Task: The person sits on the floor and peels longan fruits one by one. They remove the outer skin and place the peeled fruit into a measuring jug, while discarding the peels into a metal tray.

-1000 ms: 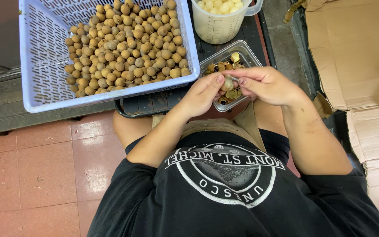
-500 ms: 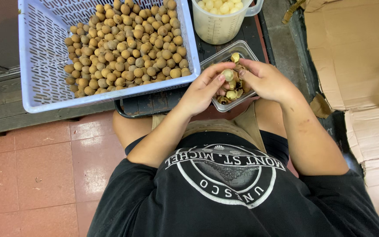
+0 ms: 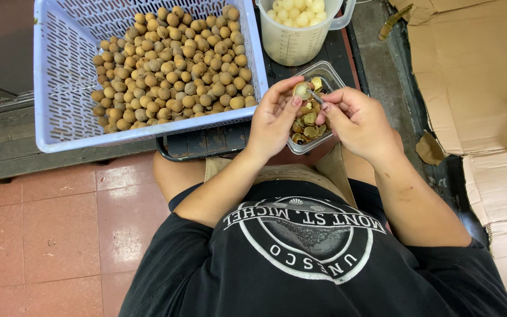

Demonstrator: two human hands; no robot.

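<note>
Above the clear tub (image 3: 331,76), a brown fruit (image 3: 302,90) pinched in the left hand (image 3: 274,120) grip, right hand (image 3: 356,120) closed on a small tool (image 3: 315,97).

free: red floor tiles (image 3: 60,235) left | blocked: basket (image 3: 66,123), jug (image 3: 300,41), shell tub (image 3: 330,73) ahead

One pale blue perforated basket (image 3: 60,117) holds brown round fruits (image 3: 171,64), too many to count. One clear measuring jug (image 3: 300,44) holds peeled pale fruits (image 3: 294,12). One clear small tub (image 3: 324,73) holds shells (image 3: 306,120). Two hands work: left hand (image 3: 274,117), right hand (image 3: 359,120), with one fruit (image 3: 302,90) between them.
</note>
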